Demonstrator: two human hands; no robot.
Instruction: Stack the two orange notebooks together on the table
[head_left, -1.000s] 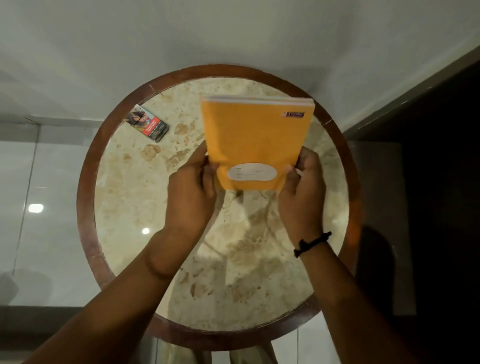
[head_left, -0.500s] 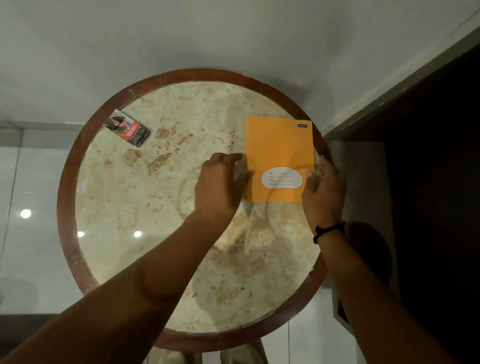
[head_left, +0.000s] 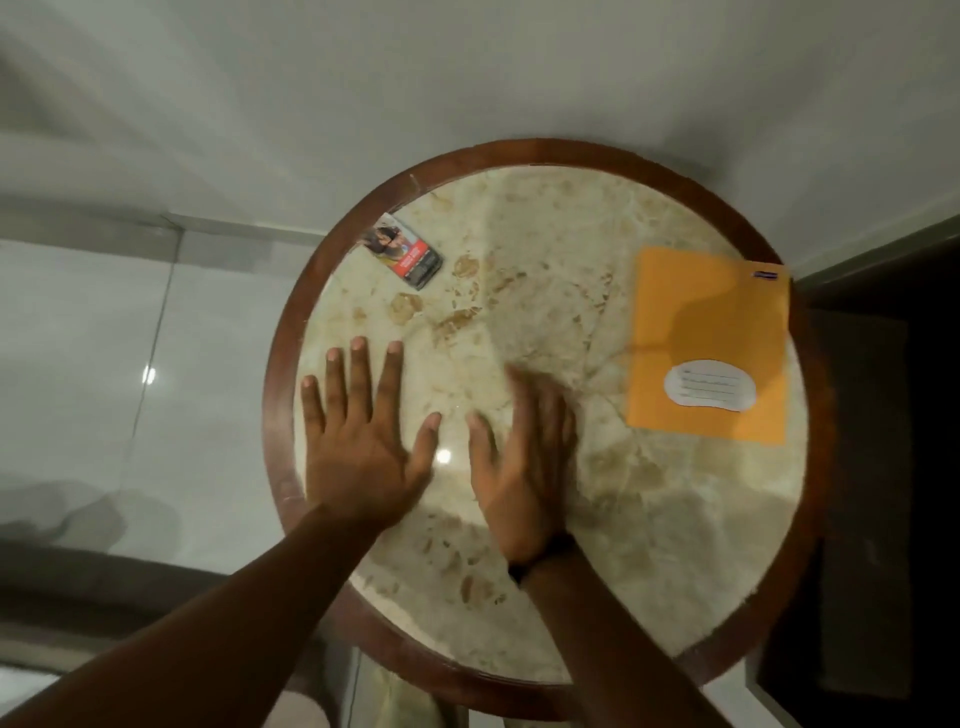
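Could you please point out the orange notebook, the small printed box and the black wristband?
orange notebook (head_left: 709, 332): head view, on the plain orange cover above the white label.
small printed box (head_left: 404, 250): head view, middle of its printed top face.
black wristband (head_left: 540, 558): head view, on the band across the right wrist.

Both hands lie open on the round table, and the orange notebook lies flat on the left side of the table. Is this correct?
Not quite. The head view shows the orange notebook flat on the right side of the round table, not the left. The left hand and right hand are open, as you say.
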